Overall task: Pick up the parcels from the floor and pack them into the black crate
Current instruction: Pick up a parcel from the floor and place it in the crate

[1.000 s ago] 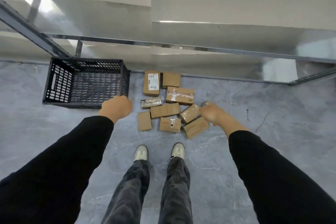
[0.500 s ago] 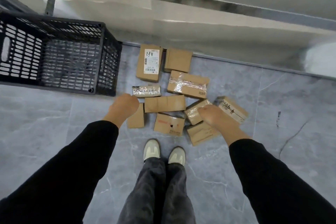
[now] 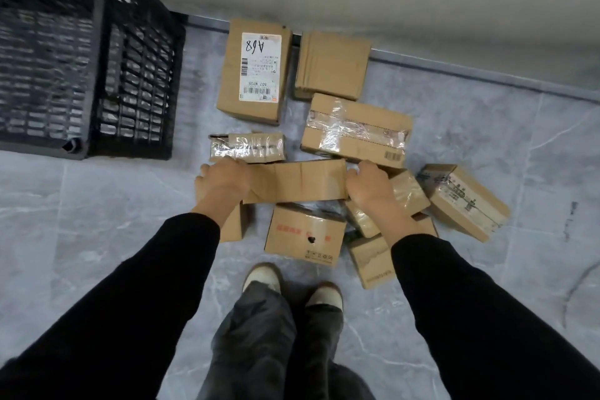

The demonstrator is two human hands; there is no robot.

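Note:
Several brown cardboard parcels lie in a cluster on the grey floor. In the middle is a long flat parcel (image 3: 297, 180). My left hand (image 3: 224, 182) grips its left end and my right hand (image 3: 368, 187) grips its right end. Behind it lie a small taped parcel (image 3: 248, 146) and a larger taped parcel (image 3: 355, 130). A labelled parcel marked A68 (image 3: 255, 70) and a plain parcel (image 3: 332, 65) sit by the wall. The black crate (image 3: 94, 55) stands at the upper left, with nothing visible inside it.
A parcel with red print (image 3: 305, 235) sits just ahead of my shoes (image 3: 292, 284). More parcels (image 3: 464, 200) lie at the right, partly under my right forearm. A pale wall with a metal skirting (image 3: 454, 68) runs behind the pile.
I have bent lower, so the parcels and crate look larger. Both hands have moved inward from the outer parcels and taken hold of the two ends of the long flat parcel.

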